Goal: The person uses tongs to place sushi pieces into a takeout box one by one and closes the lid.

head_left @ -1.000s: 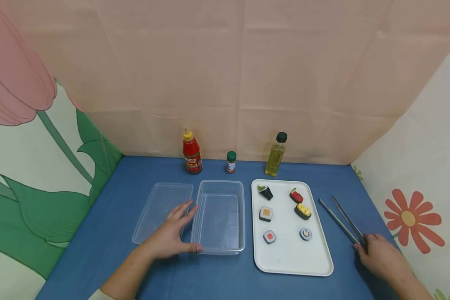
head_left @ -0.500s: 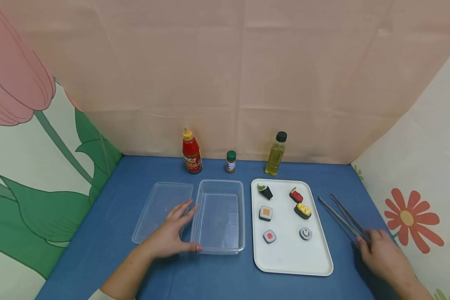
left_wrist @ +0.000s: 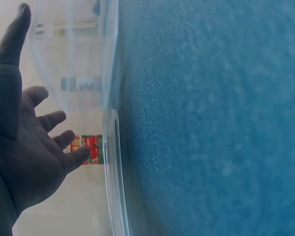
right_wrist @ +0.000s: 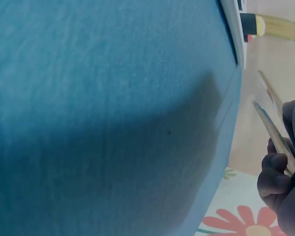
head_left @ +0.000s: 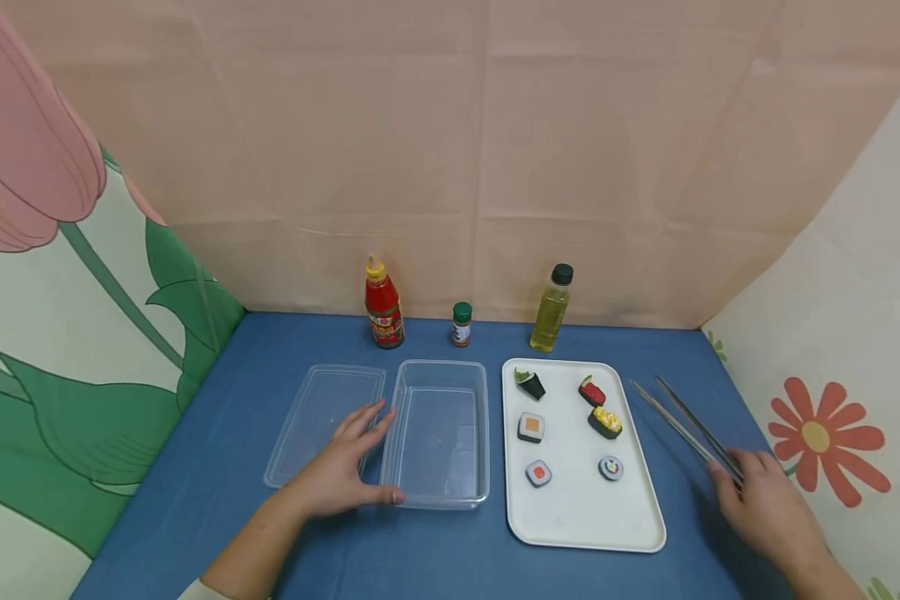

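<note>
My left hand (head_left: 348, 471) has its fingers spread along the left side of a clear plastic container (head_left: 482, 433), thumb at the near left corner. In the left wrist view the left hand (left_wrist: 29, 132) holds nothing, its fingers apart. Partly behind it lies a clear flat lid (head_left: 318, 408). My right hand (head_left: 768, 508) grips slim metal tongs (head_left: 678, 425), whose two arms are spread and point away to the back left. The right wrist view has the tongs (right_wrist: 273, 125) raised over the table. Left of them is a white tray (head_left: 570, 517) bearing several sushi pieces (head_left: 531, 427).
Along the back stand a red sauce bottle (head_left: 385, 308) with a yellow cap, a small green-lidded jar (head_left: 461, 325) and an oil bottle (head_left: 551, 310). The blue tabletop (head_left: 390, 558) ends at a beige backdrop, with flower-printed cloth at both sides.
My right hand has lifted the tongs off the table, and their tips have shifted slightly up and left. The left hand, container and tray have not moved.
</note>
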Tool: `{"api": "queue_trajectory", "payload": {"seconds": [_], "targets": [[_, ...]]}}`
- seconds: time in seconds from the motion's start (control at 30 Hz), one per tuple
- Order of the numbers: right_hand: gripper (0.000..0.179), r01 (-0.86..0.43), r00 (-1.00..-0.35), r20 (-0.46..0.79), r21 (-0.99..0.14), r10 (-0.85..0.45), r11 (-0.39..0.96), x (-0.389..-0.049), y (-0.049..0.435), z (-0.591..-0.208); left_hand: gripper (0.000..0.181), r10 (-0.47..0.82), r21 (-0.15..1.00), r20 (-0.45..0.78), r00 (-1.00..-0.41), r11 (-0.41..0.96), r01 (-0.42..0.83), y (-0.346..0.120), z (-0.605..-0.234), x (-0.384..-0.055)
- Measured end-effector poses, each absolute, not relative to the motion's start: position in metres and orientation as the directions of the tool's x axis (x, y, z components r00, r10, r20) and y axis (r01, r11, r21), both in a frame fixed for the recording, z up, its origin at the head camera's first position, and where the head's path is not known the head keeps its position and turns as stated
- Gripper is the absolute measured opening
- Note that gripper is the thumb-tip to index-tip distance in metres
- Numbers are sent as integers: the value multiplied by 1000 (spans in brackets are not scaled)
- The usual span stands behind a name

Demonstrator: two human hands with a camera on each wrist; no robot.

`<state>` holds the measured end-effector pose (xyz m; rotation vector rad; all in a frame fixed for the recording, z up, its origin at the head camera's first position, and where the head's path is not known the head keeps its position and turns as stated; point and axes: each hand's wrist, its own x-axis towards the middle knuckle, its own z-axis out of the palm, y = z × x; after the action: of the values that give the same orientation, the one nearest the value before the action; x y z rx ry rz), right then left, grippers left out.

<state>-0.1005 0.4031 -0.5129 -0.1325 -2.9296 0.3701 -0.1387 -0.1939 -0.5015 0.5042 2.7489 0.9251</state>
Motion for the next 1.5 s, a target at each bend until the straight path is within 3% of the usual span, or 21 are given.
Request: {"api": "queue_trajectory", "payload": {"seconds": [0.57, 1.5], "targets": [[62, -69, -967, 254, -331, 19, 941, -109, 380, -511, 118, 363, 606, -90, -928, 759, 238, -193, -503, -139], [41, -367, -888, 399, -309, -230, 877, -133, 335, -517, 120, 352, 614, -110, -930, 760, 215, -191, -500, -138]]}}
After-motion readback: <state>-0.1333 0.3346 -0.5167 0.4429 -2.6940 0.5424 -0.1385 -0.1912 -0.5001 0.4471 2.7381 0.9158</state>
